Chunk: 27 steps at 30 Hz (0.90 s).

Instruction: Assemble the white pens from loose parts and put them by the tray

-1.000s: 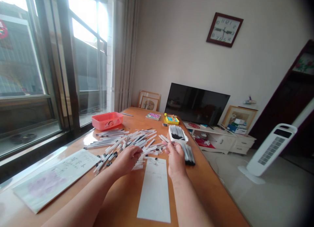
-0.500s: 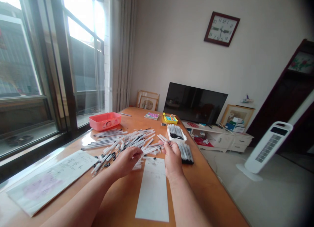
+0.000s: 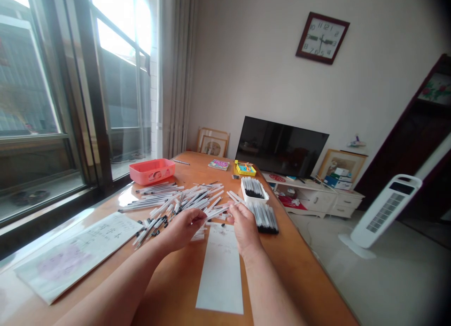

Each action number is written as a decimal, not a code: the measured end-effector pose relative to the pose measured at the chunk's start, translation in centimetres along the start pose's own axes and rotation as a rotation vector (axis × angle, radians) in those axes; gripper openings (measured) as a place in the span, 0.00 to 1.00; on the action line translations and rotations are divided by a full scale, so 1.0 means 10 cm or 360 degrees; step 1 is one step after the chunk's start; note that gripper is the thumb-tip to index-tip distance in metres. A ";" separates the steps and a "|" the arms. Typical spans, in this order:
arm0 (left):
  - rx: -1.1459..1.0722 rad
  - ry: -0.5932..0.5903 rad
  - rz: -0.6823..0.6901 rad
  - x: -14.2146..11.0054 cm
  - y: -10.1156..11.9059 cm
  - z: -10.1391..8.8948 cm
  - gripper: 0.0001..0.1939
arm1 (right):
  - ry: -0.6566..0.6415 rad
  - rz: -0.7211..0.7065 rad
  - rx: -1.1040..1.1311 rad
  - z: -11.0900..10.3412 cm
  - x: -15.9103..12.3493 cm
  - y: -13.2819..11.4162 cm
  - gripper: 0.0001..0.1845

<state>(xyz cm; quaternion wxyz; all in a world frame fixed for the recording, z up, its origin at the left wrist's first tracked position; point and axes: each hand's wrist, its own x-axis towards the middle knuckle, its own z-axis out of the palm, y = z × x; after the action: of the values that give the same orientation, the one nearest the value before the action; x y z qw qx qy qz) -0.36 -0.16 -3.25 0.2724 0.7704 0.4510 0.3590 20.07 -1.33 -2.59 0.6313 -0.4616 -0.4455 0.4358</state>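
My left hand (image 3: 185, 228) and my right hand (image 3: 243, 225) hang close together over the table's middle, fingers pinched. A slim white pen (image 3: 216, 213) runs between them, gripped by both hands. Just beyond and left of them lies a loose heap of white black-tipped pens (image 3: 186, 204). Near my right hand stands a small white tray (image 3: 254, 193) of upright pens, with a neat row of pens (image 3: 266, 221) beside it. Under my hands lies a long white paper strip (image 3: 221, 269).
The orange wooden table (image 3: 169, 302) ends at a right edge near the floor. A printed booklet (image 3: 79, 253) lies at left by the window. Further back stand a pink plastic box (image 3: 152, 171), a yellow box (image 3: 244, 168) and a small book (image 3: 218, 165).
My right hand has moved left, closer to my left hand, and the white pen now spans the gap. The whole view has shifted slightly with my head.
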 end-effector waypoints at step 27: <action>-0.1173 0.0044 -0.0463 -0.02 0.05 -0.23 0.15 | -0.0253 -0.0107 -0.1584 -0.15 0.07 0.40 0.07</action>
<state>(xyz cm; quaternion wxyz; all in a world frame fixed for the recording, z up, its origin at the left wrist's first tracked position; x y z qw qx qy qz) -1.99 -0.35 -1.60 0.5725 0.5442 0.4000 0.4648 21.10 -0.14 -6.58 0.3125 -0.6575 -0.6605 0.1839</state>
